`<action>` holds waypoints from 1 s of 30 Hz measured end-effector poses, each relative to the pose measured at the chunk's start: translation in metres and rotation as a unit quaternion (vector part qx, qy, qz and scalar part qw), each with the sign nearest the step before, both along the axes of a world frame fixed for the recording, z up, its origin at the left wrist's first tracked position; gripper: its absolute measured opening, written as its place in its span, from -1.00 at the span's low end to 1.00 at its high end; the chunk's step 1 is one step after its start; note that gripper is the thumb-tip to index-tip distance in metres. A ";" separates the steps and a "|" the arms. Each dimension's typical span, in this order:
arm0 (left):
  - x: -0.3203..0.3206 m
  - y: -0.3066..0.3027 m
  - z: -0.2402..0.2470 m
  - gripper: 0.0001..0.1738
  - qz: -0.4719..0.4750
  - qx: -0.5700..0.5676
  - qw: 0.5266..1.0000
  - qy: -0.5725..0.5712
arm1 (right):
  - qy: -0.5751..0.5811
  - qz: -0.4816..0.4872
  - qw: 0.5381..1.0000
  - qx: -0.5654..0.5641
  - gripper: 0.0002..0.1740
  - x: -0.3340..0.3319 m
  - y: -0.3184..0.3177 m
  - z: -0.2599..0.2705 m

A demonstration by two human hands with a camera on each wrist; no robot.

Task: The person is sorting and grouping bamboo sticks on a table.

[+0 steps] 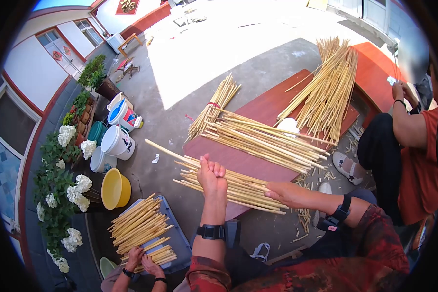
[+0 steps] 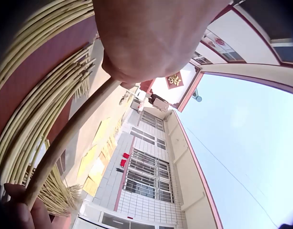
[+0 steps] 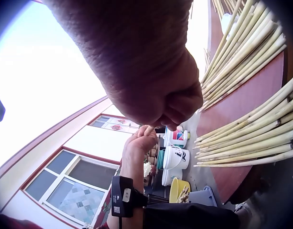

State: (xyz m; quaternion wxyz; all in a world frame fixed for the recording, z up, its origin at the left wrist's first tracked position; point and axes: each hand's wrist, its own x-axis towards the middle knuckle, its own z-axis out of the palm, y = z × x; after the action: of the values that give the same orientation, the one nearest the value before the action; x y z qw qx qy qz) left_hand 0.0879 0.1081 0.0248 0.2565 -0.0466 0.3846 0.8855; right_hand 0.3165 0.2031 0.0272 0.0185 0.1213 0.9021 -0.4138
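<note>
Lengthwise, the long stalk (image 2: 65, 136) spans both hands. At left, its tip projects beyond the left hand (image 1: 212, 177), whose fingers are curled around the shaft. At right, the right hand (image 1: 287, 193) grips the opposite portion between thumb and fingers, near loose stalks (image 1: 250, 195) on the reddish board (image 1: 199, 147).

left hand (image 1: 212, 177): raised, fingers curled | right hand (image 1: 288, 193): reaching inward, fingers curled
</note>
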 end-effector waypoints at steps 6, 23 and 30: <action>-0.057 -0.041 0.006 -0.70 0.126 0.025 0.992 0.014 | 0.045 0.011 0.984 0.172 -0.81 0.037 0.049 -0.003; -0.011 -0.006 0.011 -0.68 0.096 0.091 0.990 0.039 | 0.119 -0.032 0.971 0.205 -0.81 0.008 0.027 0.005; 0.089 0.028 -0.003 -0.70 -0.199 0.068 0.978 0.004 | 0.091 -0.053 0.987 -0.122 -0.72 -0.029 -0.003 -0.008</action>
State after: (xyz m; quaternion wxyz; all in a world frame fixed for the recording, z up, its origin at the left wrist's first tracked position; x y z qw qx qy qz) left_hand 0.1768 0.1358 0.0222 0.4282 0.0520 0.3262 0.8411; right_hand 0.2874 0.2005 0.0192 -0.0710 0.1275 0.8348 -0.5308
